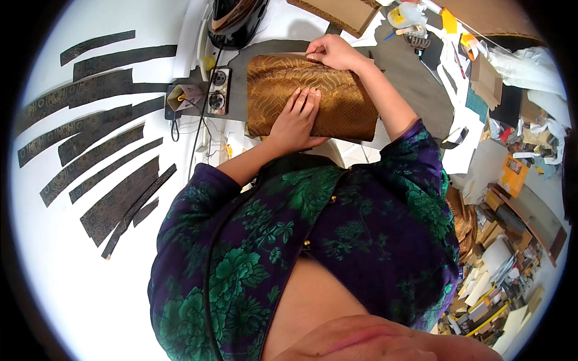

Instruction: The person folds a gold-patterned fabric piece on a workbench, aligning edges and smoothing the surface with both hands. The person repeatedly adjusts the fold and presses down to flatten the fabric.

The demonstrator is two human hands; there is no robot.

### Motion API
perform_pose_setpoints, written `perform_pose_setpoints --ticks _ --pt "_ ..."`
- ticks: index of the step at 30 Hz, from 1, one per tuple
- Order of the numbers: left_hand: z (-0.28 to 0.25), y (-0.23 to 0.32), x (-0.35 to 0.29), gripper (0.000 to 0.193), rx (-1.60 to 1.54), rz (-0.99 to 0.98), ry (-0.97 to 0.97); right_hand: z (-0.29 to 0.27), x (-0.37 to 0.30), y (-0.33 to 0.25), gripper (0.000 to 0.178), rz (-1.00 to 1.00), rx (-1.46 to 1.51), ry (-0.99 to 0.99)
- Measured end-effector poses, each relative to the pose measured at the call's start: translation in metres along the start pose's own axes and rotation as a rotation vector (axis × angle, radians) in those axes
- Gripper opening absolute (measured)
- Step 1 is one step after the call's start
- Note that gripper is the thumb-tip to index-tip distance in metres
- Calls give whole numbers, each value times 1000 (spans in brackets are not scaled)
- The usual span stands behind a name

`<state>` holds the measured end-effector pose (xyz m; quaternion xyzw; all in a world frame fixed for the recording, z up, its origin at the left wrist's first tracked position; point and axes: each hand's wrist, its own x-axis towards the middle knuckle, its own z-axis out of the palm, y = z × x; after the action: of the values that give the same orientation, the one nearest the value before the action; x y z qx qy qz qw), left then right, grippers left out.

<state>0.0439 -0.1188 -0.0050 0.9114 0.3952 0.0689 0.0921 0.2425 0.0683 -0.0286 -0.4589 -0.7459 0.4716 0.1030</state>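
- The gold-brown patterned cloth piece (pixel 346 105) lies on a dark grey sheet (pixel 415 90), right in front of the wearer's body.
- The left hand (pixel 297 120) rests on the middle of the cloth piece's near half, fingers stretched out, nearly side by side, pressing flat with nothing grasped.
- The right hand (pixel 330 53) is at the cloth piece's far edge, fingers bent over it; from here I can't really tell whether they pinch it or only touch.
- The right forearm crosses the cloth piece's far right corner, hiding it.
- Left of the cloth piece sit a phone (pixel 218 90) and a small holder (pixel 183 96), with a black cable (pixel 200 135) running past them.
- Farther left hang or lie dark patterned strips (pixel 102 90).
- Beyond the cloth piece are a glossy black object (pixel 238 24), a brown-edged tray (pixel 343 12) and, farther right, a clear bottle (pixel 407 15).
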Motion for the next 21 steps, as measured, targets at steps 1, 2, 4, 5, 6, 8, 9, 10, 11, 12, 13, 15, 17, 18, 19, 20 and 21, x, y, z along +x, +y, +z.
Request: perform_pose_setpoints --ticks 1,2,4,5,6,8,9,10,11,12,13,15,17,18,19,20,21 --pt "0 -3 6 120 -11 13 -4 -2 4 11 19 41 42 21" --pt "0 -5 10 120 -24 18 -14 -2 8 19 20 81 90 35" --pt "-2 -5 12 121 -23 17 -31 -1 13 21 20 116 105 42" --pt "-1 -4 9 121 -18 5 -24 0 13 14 21 79 62 34" --pt "1 -3 4 122 -12 -6 -17 0 10 9 21 42 19 26" --pt "0 1 1 122 -12 -2 -3 -3 4 9 21 9 38 0" --pt "0 1 3 122 -22 10 -10 -2 9 29 23 38 178 10" --pt "-1 -2 7 122 -22 16 -10 -3 11 29 23 65 189 9" --pt "-1 -5 9 122 -23 21 -11 -5 13 28 24 92 200 8" --pt "-2 -5 10 122 -30 15 -24 -7 13 28 25 92 102 -1" --pt "-1 -5 7 122 -33 -2 -42 -11 12 12 27 84 8 -18" --pt "-3 -6 8 122 -29 -7 -59 -22 11 6 31 85 -50 -41" --pt "-6 -4 12 122 -22 7 -56 -46 8 31 36 105 20 -65" --pt "-5 -2 12 120 -30 7 -54 -63 3 47 48 129 88 -28" --pt "-4 -2 11 119 -37 2 -53 -78 -4 59 62 183 -83 66" --pt "-3 -4 12 117 -41 -1 -48 -93 -13 66 66 346 -111 17" --pt "-2 -4 12 117 -35 1 -37 -105 -19 71 70 509 -138 -33"
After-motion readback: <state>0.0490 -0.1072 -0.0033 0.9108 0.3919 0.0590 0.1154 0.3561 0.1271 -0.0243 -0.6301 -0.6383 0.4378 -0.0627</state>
